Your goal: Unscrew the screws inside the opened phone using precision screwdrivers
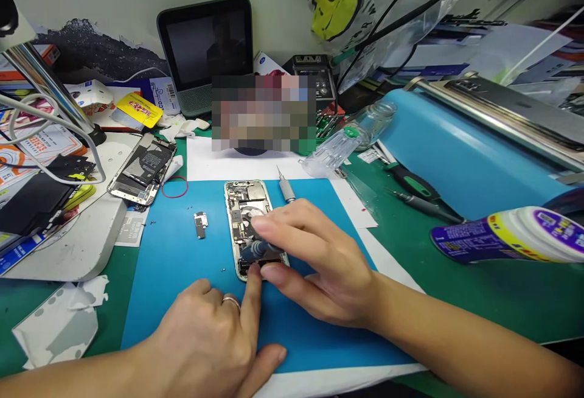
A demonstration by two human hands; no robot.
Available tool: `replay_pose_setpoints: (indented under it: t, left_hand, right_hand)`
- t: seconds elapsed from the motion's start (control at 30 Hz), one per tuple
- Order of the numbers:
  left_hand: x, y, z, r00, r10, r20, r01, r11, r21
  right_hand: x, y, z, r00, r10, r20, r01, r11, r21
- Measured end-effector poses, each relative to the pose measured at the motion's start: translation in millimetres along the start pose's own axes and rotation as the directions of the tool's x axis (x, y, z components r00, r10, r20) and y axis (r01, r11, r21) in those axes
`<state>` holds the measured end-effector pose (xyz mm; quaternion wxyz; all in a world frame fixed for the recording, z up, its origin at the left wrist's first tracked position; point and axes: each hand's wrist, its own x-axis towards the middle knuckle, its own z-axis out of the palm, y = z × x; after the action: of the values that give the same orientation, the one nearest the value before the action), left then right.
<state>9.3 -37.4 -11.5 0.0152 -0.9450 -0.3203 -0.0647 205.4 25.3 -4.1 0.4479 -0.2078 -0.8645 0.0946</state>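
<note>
An opened smartphone (236, 215) with bare inner parts lies face up on the blue mat (173, 300). My left hand (214, 319) presses its stretched index fingertip on the phone's lower edge; its other fingers are curled and the thumb sticks out. Over the phone's lower right side is my right hand (319, 258), with thumb and index finger around a dark, ribbed, tool-like piece (256, 251), partly hidden and blurred. Left of the phone sit a small metal shield plate (200, 225) and several tiny screws (223, 269). A grey precision screwdriver (286, 188) lies beyond my right hand.
At left, another opened phone part (145, 167) with a battery leans on a white box (100, 233). A clear jar (376, 121), a dark-handled tool (413, 180) and a purple-labelled bottle (497, 235) lie on the right. A screen device (207, 45) stands behind.
</note>
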Motion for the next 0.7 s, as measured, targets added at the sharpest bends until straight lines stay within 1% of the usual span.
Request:
replay_pose_setpoints:
  t: [0.17, 0.23, 0.33, 0.43, 0.5, 0.57, 0.63, 0.7]
  left_hand:
    - [0.1, -0.3, -0.3, 1.0, 0.015, 0.015, -0.015, 1.0, -0.008]
    - [-0.5, 0.1, -0.6, 1.0, 0.012, 0.018, -0.012, 1.0, -0.006]
    - [-1.0, 0.3, -1.3, 1.0, 0.004, 0.005, -0.004, 1.0, 0.007]
    - [-1.0, -0.5, -2.1, 1.0, 0.005, 0.018, -0.005, 1.0, 0.014]
    - [-1.1, -1.4, -2.1, 1.0, 0.009, 0.018, -0.009, 1.0, 0.017]
    - [-1.5, -2.5, -1.9, 1.0, 0.014, 0.004, -0.014, 1.0, 0.022]
    - [-2.0, -3.4, -1.7, 1.0, 0.022, -0.008, -0.022, 0.999, 0.026]
    - [-2.4, -4.0, -1.9, 0.999, 0.033, -0.013, -0.032, 0.999, 0.034]
  right_hand:
    - [-0.4, 1.2, 1.1, 0.998, -0.029, 0.051, 0.023, 0.994, 0.108]
    - [0.0, 2.0, 2.5, 0.999, -0.032, 0.034, 0.027, 0.99, 0.141]
    - [0.7, 2.9, 4.5, 0.999, -0.038, -0.005, 0.039, 0.991, 0.125]
    - [0.1, 3.1, 5.6, 0.998, -0.066, -0.019, 0.067, 0.993, 0.099]
    - [-0.3, 3.3, 6.0, 0.995, -0.096, -0.031, 0.099, 0.989, 0.107]
    - [0.8, 4.0, 6.1, 0.993, -0.103, -0.051, 0.108, 0.987, 0.118]
    - [3.9, 5.6, 6.5, 0.995, -0.088, -0.052, 0.093, 0.99, 0.11]
    - [7.9, 8.2, 8.0, 0.994, -0.098, -0.04, 0.101, 0.991, 0.088]
